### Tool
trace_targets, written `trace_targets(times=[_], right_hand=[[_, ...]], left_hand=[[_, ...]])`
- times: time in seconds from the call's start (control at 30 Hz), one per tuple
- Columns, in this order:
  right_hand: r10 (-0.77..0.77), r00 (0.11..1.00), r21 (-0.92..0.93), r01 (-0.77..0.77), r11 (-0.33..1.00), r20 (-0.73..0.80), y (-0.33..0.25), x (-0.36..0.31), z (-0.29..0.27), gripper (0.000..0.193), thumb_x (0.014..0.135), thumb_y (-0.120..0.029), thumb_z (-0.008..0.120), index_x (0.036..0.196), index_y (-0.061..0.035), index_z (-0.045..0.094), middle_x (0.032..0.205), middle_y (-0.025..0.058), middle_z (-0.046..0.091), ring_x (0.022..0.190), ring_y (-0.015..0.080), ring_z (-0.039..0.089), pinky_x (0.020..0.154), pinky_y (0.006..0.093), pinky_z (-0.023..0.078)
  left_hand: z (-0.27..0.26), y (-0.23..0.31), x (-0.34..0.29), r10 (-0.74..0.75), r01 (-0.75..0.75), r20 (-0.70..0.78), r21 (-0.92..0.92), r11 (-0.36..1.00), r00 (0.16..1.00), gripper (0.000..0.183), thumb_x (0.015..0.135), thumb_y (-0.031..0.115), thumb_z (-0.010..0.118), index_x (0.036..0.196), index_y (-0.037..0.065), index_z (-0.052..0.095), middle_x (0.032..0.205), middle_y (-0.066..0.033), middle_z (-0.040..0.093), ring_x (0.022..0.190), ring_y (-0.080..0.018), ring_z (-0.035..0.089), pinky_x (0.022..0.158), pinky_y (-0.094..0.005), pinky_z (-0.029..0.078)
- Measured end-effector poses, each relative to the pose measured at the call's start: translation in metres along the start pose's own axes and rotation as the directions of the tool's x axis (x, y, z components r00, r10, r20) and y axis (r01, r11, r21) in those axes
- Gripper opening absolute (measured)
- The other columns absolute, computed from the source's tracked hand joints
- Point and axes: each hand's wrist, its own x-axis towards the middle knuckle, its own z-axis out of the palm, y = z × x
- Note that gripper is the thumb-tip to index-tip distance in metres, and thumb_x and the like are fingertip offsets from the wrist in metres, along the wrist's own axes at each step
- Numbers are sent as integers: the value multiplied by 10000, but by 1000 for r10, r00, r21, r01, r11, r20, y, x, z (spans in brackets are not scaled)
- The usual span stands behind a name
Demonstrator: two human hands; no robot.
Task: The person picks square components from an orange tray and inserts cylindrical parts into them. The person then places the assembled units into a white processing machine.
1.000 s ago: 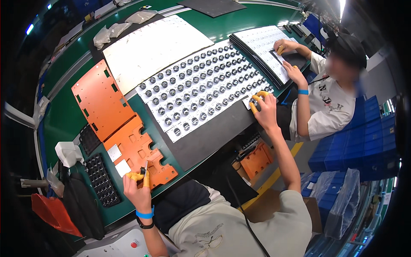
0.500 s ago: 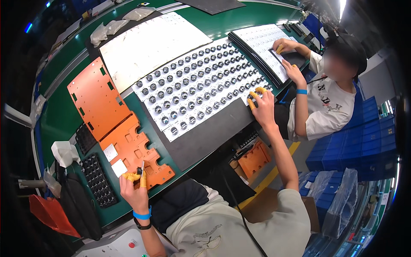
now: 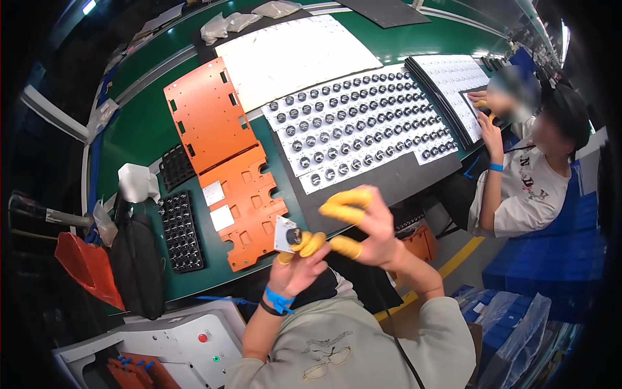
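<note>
My left hand (image 3: pixel 297 271), in yellow finger cots, grips a small white square board (image 3: pixel 282 235) with a round black part on it. The board is tilted and held above the near edge of the bench. Just to the right, my right hand (image 3: pixel 372 230) hovers with its yellow-capped fingers apart and nothing between them. Left of the hands lies an orange fixture plate (image 3: pixel 249 211) with cutouts, bearing two white square boards (image 3: pixel 222 218). Beyond my hands are white boards (image 3: pixel 324 176) laid in rows, each with a round black part.
A hinged orange plate (image 3: pixel 210 117) lies behind the fixture. Black trays, one filled with small parts (image 3: pixel 183 233), sit at the left. A white blank panel (image 3: pixel 295 55) lies at the back. On the right, a co-worker's hands (image 3: pixel 490 133) work at a stack of panels.
My right hand has left the right end of the board rows and come back beside my left hand. My left hand has moved right, away from the fixture, carrying the white board. The view has shifted.
</note>
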Motion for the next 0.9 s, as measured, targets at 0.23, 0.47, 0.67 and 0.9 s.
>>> trace_targets(times=[0.23, 0.47, 0.67, 0.9], right_hand=[[113, 993, 43, -115, 992, 44, -19, -3, 14, 340, 692, -171, 849, 974, -50, 703, 965, 86, 656, 818, 264, 600, 740, 360, 473], [257, 947, -291, -305, 907, -192, 52, -32, -31, 283, 747, -52, 768, 1019, -63, 691, 987, 121, 646, 878, 311, 607, 724, 372, 497], [295, 896, -652, -445, 614, -333, 138, -83, -80, 307, 758, -56, 762, 1054, -39, 685, 1022, 124, 636, 1009, 312, 572, 937, 414, 427], [284, 908, -757, -416, 504, -309, 157, -90, -88, 290, 732, -69, 776, 1014, -32, 721, 1092, 134, 616, 1091, 327, 529, 1003, 443, 394]], left_hand=[[-7, -12, 0, -61, 129, -219, 307, 943, 974, 507, 939, 412, 655, 1292, 81, 503, 1093, -29, 531, 856, -117, 488, 687, -249, 413], [28, 21, -7, -88, 348, -339, 870, 349, 937, 254, 991, 242, 610, 1097, 22, 679, 889, 16, 600, 704, -45, 466, 619, -201, 374], [35, 47, -47, 103, 336, -376, 900, 278, 921, 250, 981, 244, 621, 1088, 27, 687, 937, 13, 637, 741, -39, 500, 632, -199, 388], [40, 60, -66, 261, 209, -297, 925, 317, 919, 287, 996, 230, 589, 1071, -35, 667, 841, -16, 586, 693, -72, 476, 631, -211, 380]])
